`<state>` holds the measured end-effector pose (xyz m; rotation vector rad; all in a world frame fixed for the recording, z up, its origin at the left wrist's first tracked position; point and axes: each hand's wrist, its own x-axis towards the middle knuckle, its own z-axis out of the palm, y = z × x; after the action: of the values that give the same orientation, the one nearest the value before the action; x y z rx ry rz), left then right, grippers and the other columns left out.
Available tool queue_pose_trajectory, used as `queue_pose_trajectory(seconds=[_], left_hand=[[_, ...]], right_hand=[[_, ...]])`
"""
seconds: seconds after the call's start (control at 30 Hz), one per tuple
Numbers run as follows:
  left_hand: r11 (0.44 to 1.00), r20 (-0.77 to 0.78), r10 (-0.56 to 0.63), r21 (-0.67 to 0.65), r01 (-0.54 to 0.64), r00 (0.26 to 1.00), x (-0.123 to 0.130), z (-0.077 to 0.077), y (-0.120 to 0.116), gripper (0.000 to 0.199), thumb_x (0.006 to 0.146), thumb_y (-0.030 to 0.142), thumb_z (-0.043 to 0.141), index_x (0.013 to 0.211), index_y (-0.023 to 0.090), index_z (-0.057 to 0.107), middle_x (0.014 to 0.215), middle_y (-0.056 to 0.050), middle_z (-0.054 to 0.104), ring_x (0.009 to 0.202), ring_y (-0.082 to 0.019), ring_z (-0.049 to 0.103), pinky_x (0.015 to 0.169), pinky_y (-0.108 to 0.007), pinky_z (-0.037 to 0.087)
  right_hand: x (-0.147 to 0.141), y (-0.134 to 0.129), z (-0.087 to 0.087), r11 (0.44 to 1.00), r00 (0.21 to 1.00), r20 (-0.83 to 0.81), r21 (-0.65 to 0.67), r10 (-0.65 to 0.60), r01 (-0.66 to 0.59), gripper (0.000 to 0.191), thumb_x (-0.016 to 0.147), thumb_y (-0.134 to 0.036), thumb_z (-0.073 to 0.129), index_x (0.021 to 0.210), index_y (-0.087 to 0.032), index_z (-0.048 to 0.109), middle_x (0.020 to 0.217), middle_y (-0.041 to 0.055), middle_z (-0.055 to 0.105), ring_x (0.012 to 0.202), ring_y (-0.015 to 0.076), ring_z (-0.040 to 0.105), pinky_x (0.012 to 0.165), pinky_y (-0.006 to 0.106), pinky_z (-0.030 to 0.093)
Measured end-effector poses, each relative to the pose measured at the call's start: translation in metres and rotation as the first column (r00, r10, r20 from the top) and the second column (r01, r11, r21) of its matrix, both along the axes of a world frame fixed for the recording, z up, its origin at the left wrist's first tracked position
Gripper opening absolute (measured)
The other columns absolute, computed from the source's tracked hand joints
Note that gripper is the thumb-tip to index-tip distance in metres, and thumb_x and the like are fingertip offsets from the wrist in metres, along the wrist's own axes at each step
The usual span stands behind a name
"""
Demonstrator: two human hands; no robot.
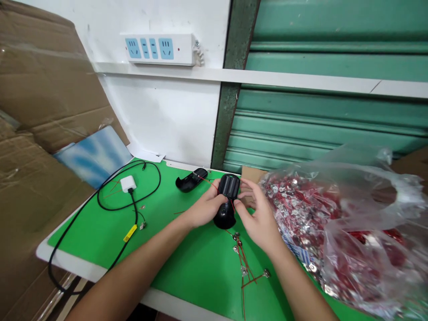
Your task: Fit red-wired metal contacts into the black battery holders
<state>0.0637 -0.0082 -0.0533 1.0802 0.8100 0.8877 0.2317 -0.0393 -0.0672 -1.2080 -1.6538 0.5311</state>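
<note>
A black plastic battery housing (229, 186) with long slots in its upper part and a rounded lower end is held tilted above the green mat. My left hand (209, 204) grips its left side, the thumb pressed across its middle. Against the right edge rests my right hand (256, 209), thumb and fingers curled around that side close to a thin red wire. Another red wire runs from the housing toward a second black shell (192, 180) lying behind my left hand. Below the housing lie several red wires with metal contact plates (244, 271).
A clear plastic bag (301, 214) full of red-wired metal contacts fills the right side. A white adapter (128, 183) with a looped black cable lies on the green mat (187, 267) at left. Cardboard (43, 80) stands along the left; a socket strip (160, 49) hangs on the wall.
</note>
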Motion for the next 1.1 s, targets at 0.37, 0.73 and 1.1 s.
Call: queue_pose_trajectory(seconds=[0.37, 0.73, 1.1], left_hand=[[0.972, -0.099, -0.020, 0.233, 0.043, 0.995, 0.002, 0.004, -0.008, 0.042, 0.086, 0.029, 0.063, 0.125, 0.021, 0.050, 0.125, -0.008, 0.063, 0.119, -0.021, 0.059, 0.114, -0.035, 0.045], [0.957, -0.169, 0.011, 0.288, 0.039, 0.986, 0.002, 0.001, -0.010, 0.052, 0.090, 0.031, 0.061, 0.139, 0.019, 0.046, 0.132, -0.010, 0.061, 0.129, -0.023, 0.057, 0.120, -0.036, 0.042], [0.937, -0.237, 0.007, 0.342, 0.076, 0.972, 0.002, 0.004, -0.011, 0.050, 0.099, 0.034, 0.051, 0.146, 0.018, 0.042, 0.138, -0.013, 0.059, 0.130, -0.024, 0.056, 0.122, -0.038, 0.041]], right_hand=[[0.002, -0.002, 0.000, 0.979, 0.984, -0.139, -0.156, 0.112, -0.133, 0.060, 0.095, -0.024, 0.060, 0.153, -0.025, 0.044, 0.135, 0.0168, 0.068, 0.108, 0.0237, 0.075, 0.081, 0.037, 0.064], [-0.008, -0.005, -0.014, 0.992, 0.989, -0.137, -0.105, 0.056, -0.070, 0.061, 0.099, -0.024, 0.055, 0.158, -0.028, 0.040, 0.141, 0.0164, 0.063, 0.117, 0.0237, 0.072, 0.098, 0.044, 0.063], [-0.020, -0.009, -0.022, 0.996, 0.990, -0.139, -0.091, -0.023, 0.011, 0.060, 0.101, -0.027, 0.051, 0.160, -0.027, 0.039, 0.146, 0.0179, 0.062, 0.118, 0.0266, 0.072, 0.085, 0.040, 0.067]])
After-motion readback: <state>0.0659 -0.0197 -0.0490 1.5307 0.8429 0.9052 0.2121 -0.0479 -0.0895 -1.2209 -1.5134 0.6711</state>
